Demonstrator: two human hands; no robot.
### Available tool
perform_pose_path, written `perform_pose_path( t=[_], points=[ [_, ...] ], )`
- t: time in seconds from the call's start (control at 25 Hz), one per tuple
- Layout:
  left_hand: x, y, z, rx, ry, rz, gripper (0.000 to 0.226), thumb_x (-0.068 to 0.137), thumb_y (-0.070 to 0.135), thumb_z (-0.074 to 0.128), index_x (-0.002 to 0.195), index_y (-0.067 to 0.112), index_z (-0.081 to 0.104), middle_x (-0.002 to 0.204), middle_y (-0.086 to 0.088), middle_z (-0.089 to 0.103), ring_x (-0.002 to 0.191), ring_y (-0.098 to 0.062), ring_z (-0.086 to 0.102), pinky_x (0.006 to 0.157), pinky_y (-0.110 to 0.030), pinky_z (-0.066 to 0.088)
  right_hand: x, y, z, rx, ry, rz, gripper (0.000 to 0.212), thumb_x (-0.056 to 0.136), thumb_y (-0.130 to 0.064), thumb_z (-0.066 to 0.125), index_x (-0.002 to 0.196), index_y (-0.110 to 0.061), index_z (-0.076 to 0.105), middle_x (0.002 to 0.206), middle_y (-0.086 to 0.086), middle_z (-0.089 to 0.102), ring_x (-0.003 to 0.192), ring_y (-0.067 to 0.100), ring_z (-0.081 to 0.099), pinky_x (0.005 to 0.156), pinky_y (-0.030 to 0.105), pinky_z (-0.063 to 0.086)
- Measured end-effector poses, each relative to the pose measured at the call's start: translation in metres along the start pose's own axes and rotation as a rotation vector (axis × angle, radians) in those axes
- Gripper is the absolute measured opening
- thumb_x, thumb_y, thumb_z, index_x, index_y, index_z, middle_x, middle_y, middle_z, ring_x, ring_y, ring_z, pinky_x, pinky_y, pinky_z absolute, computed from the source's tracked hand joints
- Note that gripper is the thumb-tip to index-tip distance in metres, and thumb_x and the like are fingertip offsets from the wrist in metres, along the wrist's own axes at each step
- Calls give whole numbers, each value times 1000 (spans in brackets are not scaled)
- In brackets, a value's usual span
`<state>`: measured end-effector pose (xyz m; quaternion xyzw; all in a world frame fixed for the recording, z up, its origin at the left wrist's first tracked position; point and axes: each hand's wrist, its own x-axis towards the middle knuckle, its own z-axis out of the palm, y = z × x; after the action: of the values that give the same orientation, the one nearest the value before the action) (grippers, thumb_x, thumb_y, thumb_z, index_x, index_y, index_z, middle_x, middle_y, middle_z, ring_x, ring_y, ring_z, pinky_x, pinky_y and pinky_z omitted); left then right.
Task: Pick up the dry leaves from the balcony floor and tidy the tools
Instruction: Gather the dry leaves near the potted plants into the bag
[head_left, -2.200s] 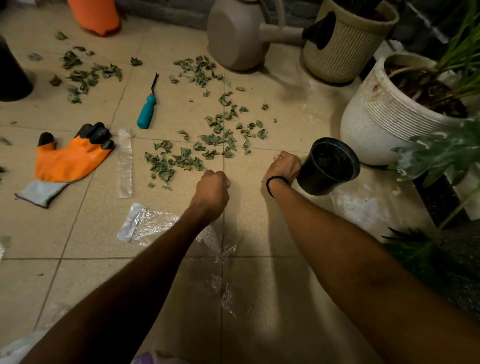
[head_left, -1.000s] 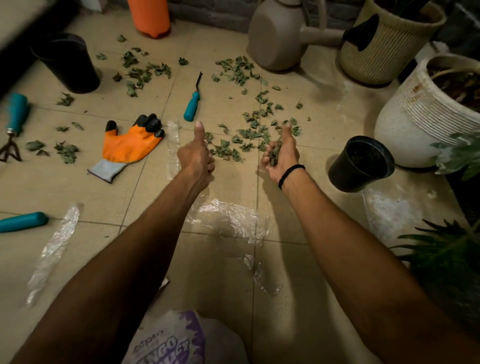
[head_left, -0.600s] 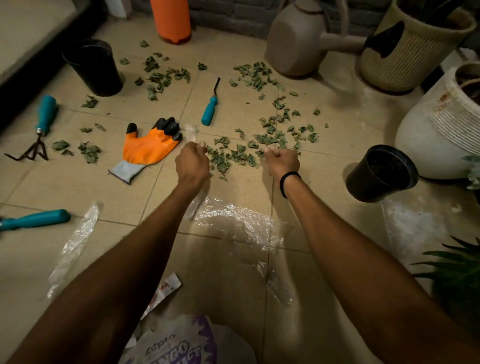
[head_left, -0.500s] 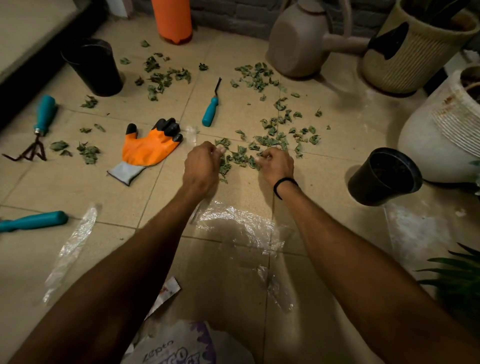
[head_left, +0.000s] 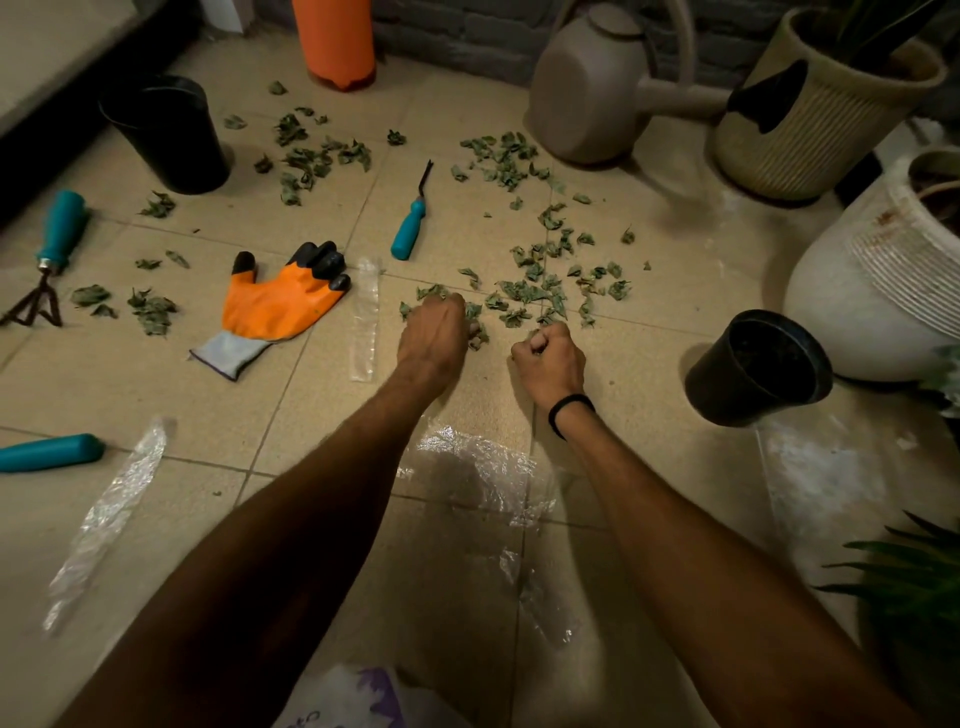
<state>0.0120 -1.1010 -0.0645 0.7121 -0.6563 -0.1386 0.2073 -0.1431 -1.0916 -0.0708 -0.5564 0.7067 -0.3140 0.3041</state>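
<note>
Barely begun: the left hand (head_left: 435, 332) and right hand (head_left: 549, 358) each clutch leaves (head_left: 524, 291); most leaves and tools (head_left: 410, 228) litter the floor (head_left: 675, 260).

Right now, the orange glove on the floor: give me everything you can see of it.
The orange glove lies flat on the tiled floor, unworn. It has an orange, coated-looking body, black fingertips and a grey knit cuff with a dark edge. Its fingers point away and right, and the cuff points toward the near left. A clear plastic strip lies close by its fingertips; contact is unclear. The left hand is apart, to its right.
</note>
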Motion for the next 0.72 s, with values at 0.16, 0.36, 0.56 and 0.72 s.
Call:
perform_pose_path(
  t=[0.16, 0.36, 0.56, 0.72],
  points=[
    [-2, 3, -13, -321, 85, -121, 21, 104, 24, 46, 95, 9, 58, 86, -6, 57, 73, -16, 51, 60, -30, 40, 13, -5, -3, 139, -22, 146, 18, 94, -18, 51, 109, -21, 60, 99, 0, 66, 84, 17, 63, 72, 33, 54],
    [-11, -9, -37, -1475, -97, -720, 21, 94, 22, 39, 77, 15, 48, 69, -4, 53, 46, -10, 33, 41, -23, 25, 8, -29, -6, 954, -128, 540, 15, 76, -1, 34, 79, -11, 44, 71, 12, 53, 51, 15, 41, 42, 25, 29],
    [-24, -24, -45, -1953, -139, -766, 17, 63, 20, 41, 78, 12, 46, 63, -7, 54, 44, -9, 34, 35, -18, 23, 3, -42, -3, 1401, -259, 566, 16, 78, -8, 38, 84, -4, 52, 80, 17, 56, 66, 27, 57, 53, 29, 48],
    [-28, -28, -48, -1929, -179, -745, 18, 72, 26, 47, 65, 11, 53, 71, -6, 55, 55, -12, 46, 37, -17, 30, 11, -45, -2, 1298, -205, 545, 28, 91, -32, 56, 75, -9, 54, 69, 11, 55, 62, 24, 59, 54, 28, 50]
  ],
)
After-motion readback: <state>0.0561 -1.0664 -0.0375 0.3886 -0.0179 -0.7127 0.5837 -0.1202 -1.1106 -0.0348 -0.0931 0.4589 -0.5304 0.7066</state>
